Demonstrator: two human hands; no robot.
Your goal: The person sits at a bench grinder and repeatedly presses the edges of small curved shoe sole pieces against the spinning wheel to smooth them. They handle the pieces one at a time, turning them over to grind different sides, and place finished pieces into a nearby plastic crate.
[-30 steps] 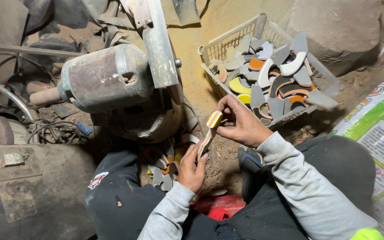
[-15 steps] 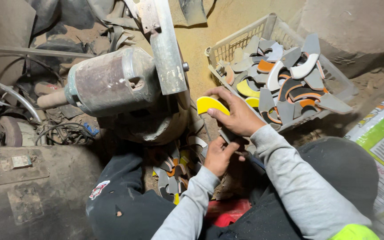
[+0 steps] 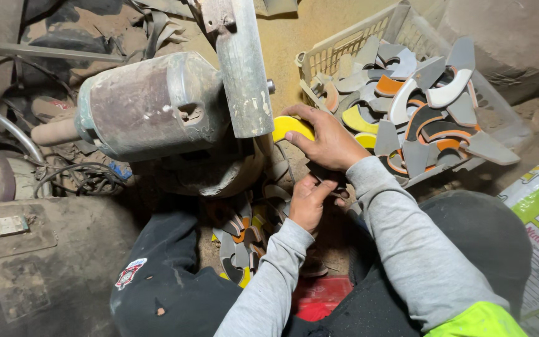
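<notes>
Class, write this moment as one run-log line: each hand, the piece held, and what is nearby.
right hand: holds yellow curved piece by motor | left hand: below it, contents unclear | basket: curved pieces

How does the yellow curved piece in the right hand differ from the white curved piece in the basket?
The yellow curved piece is bright yellow and gripped by the right hand beside the motor. The white curved piece is off-white with an orange edge and lies loose on the heap in the basket. Both are crescent-shaped.
</notes>
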